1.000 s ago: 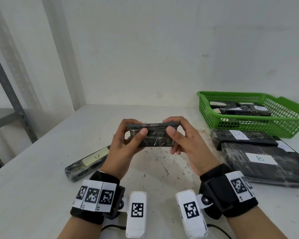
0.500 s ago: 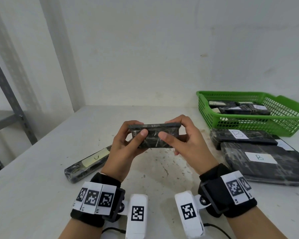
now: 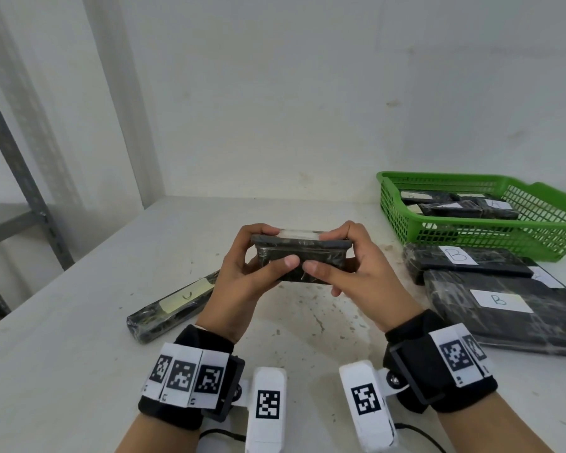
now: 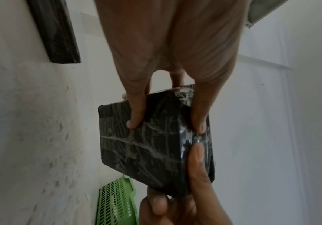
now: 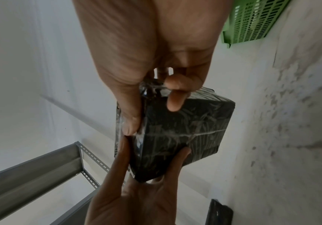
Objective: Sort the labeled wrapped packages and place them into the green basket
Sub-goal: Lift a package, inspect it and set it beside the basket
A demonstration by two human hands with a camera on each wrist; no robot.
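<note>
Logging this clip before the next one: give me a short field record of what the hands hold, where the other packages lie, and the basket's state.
held item: black wrapped package, lifted above the table
left hand: grips the package's left end
right hand: grips its right end
label on held package: a pale strip shows on top, not readable
green basket: at the table's far right, already holds several wrapped packages
B packages: two lie in front of the basket
long package: on the table left of the hands, yellow label
</note>
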